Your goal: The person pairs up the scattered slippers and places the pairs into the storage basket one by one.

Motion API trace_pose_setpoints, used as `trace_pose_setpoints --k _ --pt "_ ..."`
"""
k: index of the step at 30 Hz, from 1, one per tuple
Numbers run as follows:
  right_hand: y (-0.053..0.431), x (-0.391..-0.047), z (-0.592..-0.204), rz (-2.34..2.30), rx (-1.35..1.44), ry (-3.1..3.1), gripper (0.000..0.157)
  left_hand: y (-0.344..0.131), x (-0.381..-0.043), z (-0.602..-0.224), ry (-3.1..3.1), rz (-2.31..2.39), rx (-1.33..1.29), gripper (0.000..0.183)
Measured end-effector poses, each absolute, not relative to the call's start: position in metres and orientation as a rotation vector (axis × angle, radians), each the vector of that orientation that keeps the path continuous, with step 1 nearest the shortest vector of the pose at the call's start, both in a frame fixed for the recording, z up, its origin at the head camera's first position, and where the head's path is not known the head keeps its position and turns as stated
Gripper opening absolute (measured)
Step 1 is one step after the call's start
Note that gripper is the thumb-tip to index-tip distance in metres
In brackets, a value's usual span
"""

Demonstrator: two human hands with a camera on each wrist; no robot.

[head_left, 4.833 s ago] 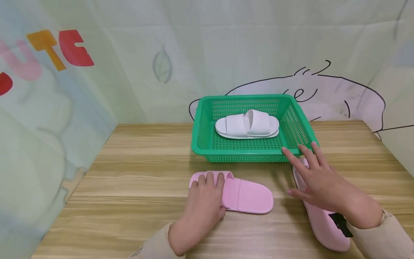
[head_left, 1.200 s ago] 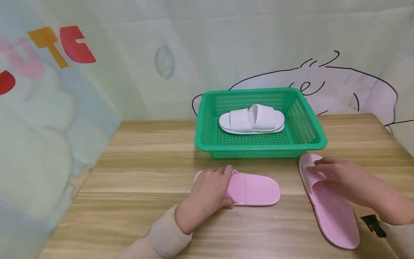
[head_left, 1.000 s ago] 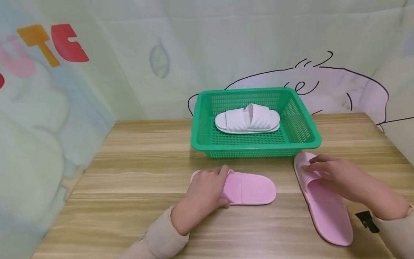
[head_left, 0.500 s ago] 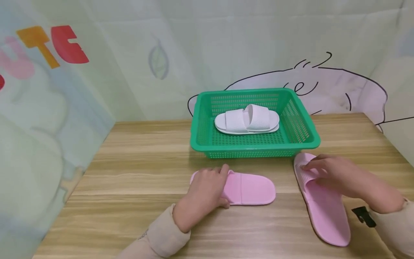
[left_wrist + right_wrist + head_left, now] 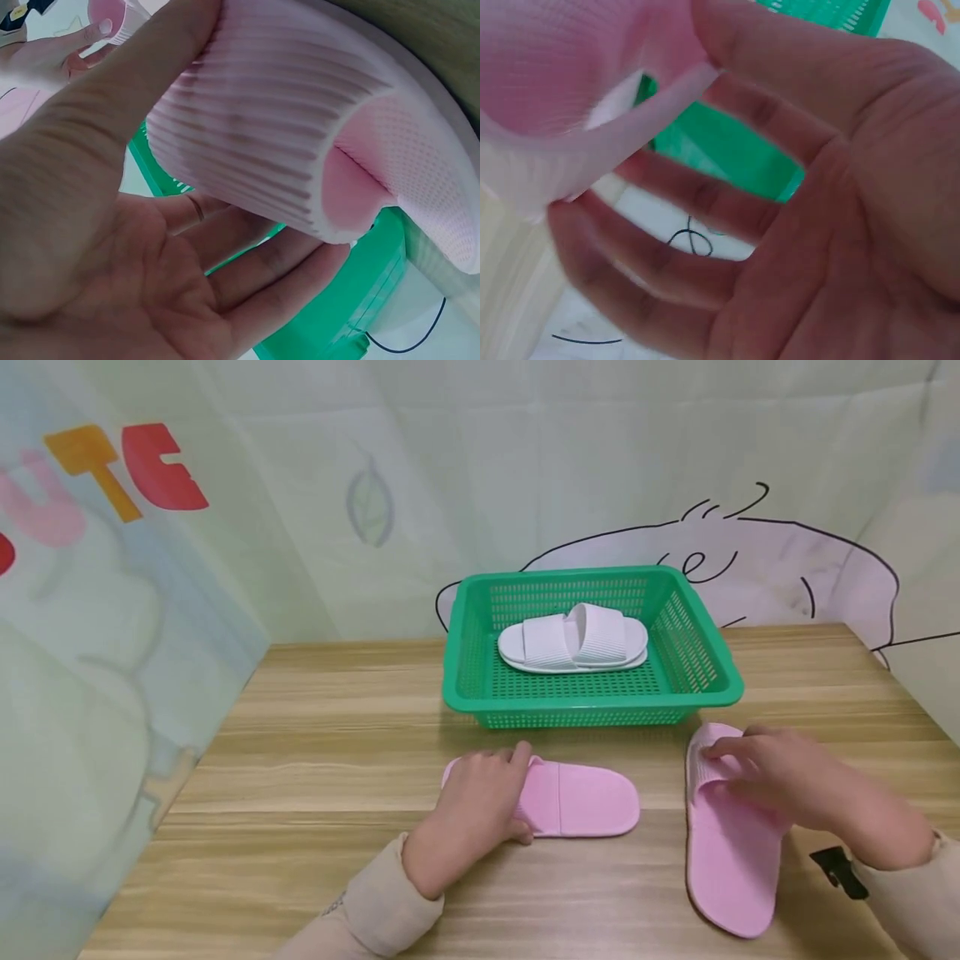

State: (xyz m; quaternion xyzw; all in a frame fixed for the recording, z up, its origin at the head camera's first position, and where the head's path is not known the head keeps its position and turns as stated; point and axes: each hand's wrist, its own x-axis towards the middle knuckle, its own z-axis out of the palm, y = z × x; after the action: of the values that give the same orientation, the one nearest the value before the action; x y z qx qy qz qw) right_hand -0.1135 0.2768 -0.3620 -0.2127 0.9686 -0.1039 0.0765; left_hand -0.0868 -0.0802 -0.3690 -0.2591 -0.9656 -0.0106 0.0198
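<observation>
A pink slipper [image 5: 597, 800] lies sideways on the table, toe to the left. My left hand [image 5: 474, 797] holds it across its ribbed strap [image 5: 247, 112], thumb on one side and fingers on the other in the left wrist view. To the right, a second pink slipper [image 5: 731, 864] points toward the basket, its heel toward me. My right hand [image 5: 798, 777] grips the strap of this slipper from the right side. In the right wrist view the curled fingers [image 5: 667, 300] and thumb are around that strap [image 5: 592, 150]. The hand covers part of the strap in the head view.
Behind the slippers stands a green plastic basket [image 5: 592, 702]. A pair of white slippers [image 5: 573, 639] lies inside it, one overlapping the other. The wooden table [image 5: 322, 735] meets a printed curtain [image 5: 315, 485] at the back and left.
My right hand came down from above the right slipper, took its strap and turned it, so the heel swung left and the slipper points straighter toward the basket. My left hand keeps its place.
</observation>
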Motion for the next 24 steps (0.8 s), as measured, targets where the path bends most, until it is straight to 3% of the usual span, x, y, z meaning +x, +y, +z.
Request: trace_pose_setpoints --k 12,20,24 --pt "0.274 -0.099 -0.366 -0.228 -0.427 2.982 0.042 -0.079 -0.088 -0.370 -3.006 -0.046 -0.806 0.074" --pt "0.293 -0.088 -0.366 -0.155 -0.347 2.980 0.096 -0.078 -0.089 -0.370 -3.012 -0.027 -0.794 0.075" --pt "0.305 -0.082 -0.368 -0.258 -0.518 2.997 0.111 -0.077 -0.089 -0.369 -3.014 -0.009 -0.791 0.076"
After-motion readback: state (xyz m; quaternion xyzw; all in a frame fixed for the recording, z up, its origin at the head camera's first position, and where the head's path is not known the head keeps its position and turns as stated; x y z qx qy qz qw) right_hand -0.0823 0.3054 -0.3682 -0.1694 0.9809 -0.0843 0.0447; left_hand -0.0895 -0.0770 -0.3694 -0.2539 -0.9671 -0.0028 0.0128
